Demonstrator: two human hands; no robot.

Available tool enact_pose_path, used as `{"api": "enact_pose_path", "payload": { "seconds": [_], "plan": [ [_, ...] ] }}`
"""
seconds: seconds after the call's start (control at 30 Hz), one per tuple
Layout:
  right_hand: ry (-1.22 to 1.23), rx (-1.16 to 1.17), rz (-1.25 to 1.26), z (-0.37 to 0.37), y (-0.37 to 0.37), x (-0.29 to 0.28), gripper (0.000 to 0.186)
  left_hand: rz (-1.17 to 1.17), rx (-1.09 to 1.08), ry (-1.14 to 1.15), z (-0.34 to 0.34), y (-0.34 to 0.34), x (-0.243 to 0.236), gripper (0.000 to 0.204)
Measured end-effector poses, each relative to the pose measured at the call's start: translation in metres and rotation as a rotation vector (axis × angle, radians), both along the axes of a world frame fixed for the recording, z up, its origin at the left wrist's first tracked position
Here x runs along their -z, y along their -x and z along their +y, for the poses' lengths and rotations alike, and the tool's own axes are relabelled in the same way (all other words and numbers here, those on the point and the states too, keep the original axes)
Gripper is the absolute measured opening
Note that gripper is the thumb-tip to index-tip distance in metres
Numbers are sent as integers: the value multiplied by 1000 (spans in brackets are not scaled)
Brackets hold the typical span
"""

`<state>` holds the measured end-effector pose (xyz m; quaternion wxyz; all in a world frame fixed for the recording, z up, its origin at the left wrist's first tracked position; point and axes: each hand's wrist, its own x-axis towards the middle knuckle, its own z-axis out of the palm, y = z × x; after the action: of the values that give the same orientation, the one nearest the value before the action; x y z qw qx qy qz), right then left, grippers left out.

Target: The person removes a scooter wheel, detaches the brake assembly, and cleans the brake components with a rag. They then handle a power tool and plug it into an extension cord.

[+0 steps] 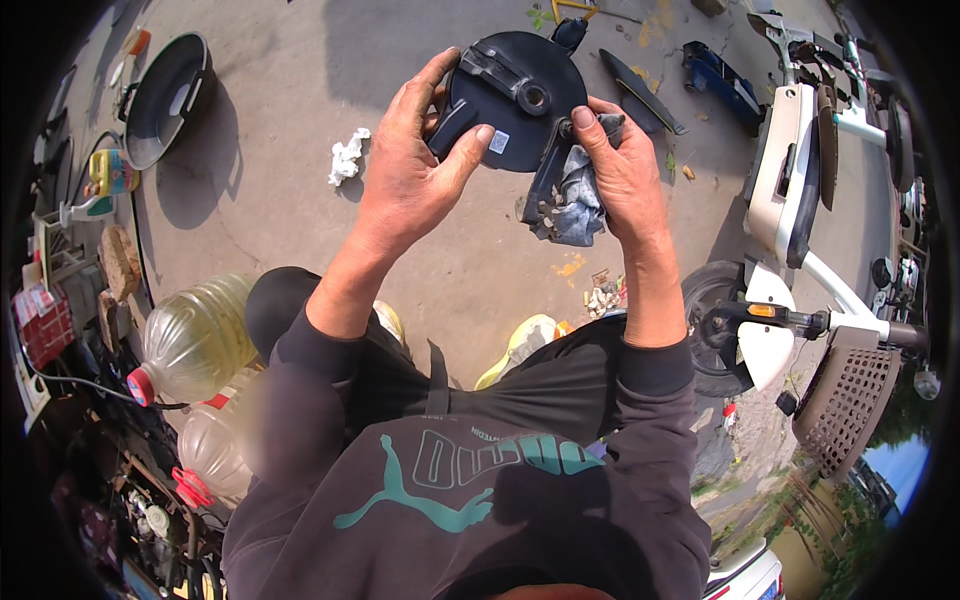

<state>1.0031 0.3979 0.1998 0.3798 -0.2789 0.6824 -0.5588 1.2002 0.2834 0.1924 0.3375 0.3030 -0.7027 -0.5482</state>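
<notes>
Between both hands, above the ground in front of me, is a round black part (pixel 545 75) that looks like a drum brake plate. It has a hole near its middle, a raised rib, a small white label and an arm hanging at its lower right. My left hand (pixel 415 170) grips its left edge, the thumb pressed on the face. Closed on the lower right edge is my right hand (pixel 628 175), thumb on top by the arm. A crumpled grey-blue rag (pixel 580 205) hangs from that hand against the arm. The fingers behind the plate are hidden.
A black basin (pixel 165 105) stands at the far left, with a crumpled white tissue (pixel 348 158) on the concrete. Large plastic bottles (pixel 200 335) are by my left leg. A white scooter (pixel 780 180) with a brown basket (pixel 845 410) is at the right. Dark panels (pixel 640 95) lie ahead.
</notes>
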Motion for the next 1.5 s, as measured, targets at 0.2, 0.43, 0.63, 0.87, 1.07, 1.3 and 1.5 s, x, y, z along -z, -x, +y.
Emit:
{"api": "enact_pose_path", "payload": {
  "seconds": [0.2, 0.43, 0.63, 0.87, 1.07, 1.3, 1.5],
  "plan": [
    [-105, -78, -152, -10, -6, 10, 68, -5, 60, 107, -26, -14, -18, 56],
    [-53, -420, -236, 2, -11, -25, 45, 43, 227, 119, -50, -48, -32, 54],
    [79, -372, 194, -4, -17, 12, 60, 22, 344, 269, -42, -39, -34, 50],
    [45, -382, -188, 2, -32, -6, 59, -13, 419, -170, -42, -48, -56, 44],
    [236, -184, -208, -2, -52, -6, 53, 65, 90, -9, -35, -38, -36, 57],
    [110, -155, -138, -1, -36, -10, 57, -229, 228, -248, -25, -34, -36, 54],
    [-69, 25, 607, 3, -12, -27, 64, -391, 253, -152, -24, -28, -29, 50]
  ]
}}
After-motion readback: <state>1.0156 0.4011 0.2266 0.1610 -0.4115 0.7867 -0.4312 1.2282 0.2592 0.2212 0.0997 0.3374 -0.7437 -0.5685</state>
